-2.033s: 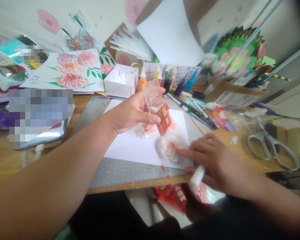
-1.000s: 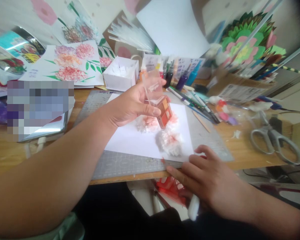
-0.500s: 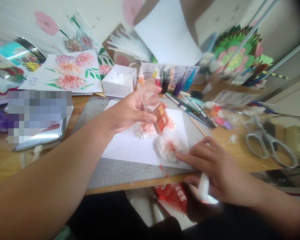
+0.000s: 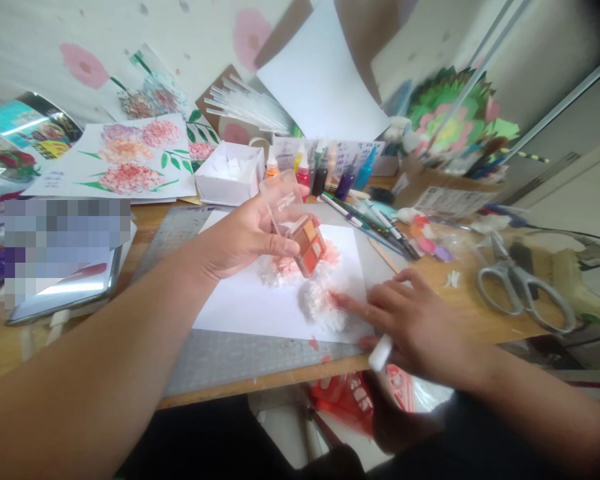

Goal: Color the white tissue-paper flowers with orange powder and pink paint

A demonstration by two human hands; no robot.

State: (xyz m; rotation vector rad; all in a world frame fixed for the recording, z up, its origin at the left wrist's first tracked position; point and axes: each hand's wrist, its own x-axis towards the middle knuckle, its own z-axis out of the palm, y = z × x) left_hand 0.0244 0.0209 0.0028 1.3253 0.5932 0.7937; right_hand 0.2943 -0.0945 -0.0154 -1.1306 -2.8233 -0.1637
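My left hand (image 4: 245, 233) grips an eyeshadow palette (image 4: 310, 248) by its edge, thumb in front, its clear lid raised. The palette has orange and brown pans and is tilted over the paper. My right hand (image 4: 415, 323) has its index finger stretched onto the reddish centre of a white ruffled paper flower (image 4: 323, 310). The other fingers curl round a white stick-like tool (image 4: 381, 353), whose blunt end pokes out below; its kind does not show. Partly behind the palette lie pink-tinted paper flowers (image 4: 283, 270). All the flowers rest on a white sheet (image 4: 225, 310).
Under the sheet is a grey cutting mat (image 4: 205, 367). Silver scissors (image 4: 505, 287) lie at the right, with pens (image 4: 360, 217) and paint bottles (image 4: 347, 180) farther back. A white box (image 4: 230, 177) stands near a flower picture (image 4: 130, 160). A phone (image 4: 70, 287) lies left.
The view has shifted slightly, moving the scene left and down. My right index finger still meets the white flower, and the white tool in that hand has tilted. My left hand keeps the palette.
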